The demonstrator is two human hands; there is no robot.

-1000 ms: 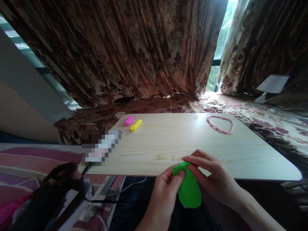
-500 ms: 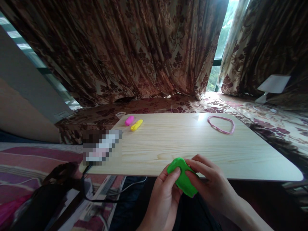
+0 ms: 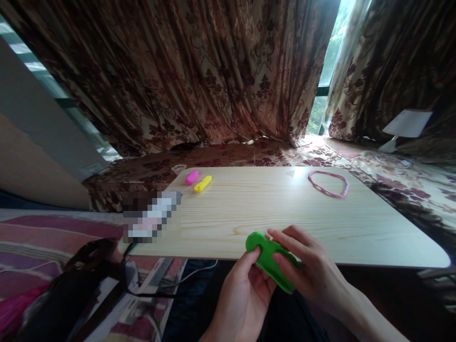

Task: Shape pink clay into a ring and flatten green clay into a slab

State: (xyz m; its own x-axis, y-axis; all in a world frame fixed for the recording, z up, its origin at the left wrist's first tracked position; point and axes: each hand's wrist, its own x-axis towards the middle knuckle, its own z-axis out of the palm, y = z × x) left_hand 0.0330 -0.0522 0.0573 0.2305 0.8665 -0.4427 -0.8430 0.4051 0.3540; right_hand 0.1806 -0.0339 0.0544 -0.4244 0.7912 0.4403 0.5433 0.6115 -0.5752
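Tilted the flat bright-green piece of soft clay-like material (image 3: pixel 269 262) to a slant since the earlier frame, swinging its rounded upper end farther left. Holding it just before the near edge of the pale wood-grain surface (image 3: pixel 256 209). Gripping the upper left end with the left hand (image 3: pixel 242 289), closed around it, thumb pressed on top and fingers curled underneath. Keeping the right hand (image 3: pixel 313 261) partly closed on the other end, thumb on its face and fingers bent over the far side.

Seeing a pink-and-purple striped cover (image 3: pixel 32 237) left of the surface. Finding a pixelated, unreadable item (image 3: pixel 153 216) at the surface's left end.

Noting, on the far left part of the surface, a yellow elongated soft lump (image 3: pixel 203 184) just beside a short pink rounded lump (image 3: pixel 192 177). Showing a thin pink twisted loop (image 3: pixel 323 191) on the far right part.

Beyond the surface, showing brown floral curtains (image 3: pixel 249 71), with a white-shaded lamp (image 3: pixel 408 123) standing upright to the right.
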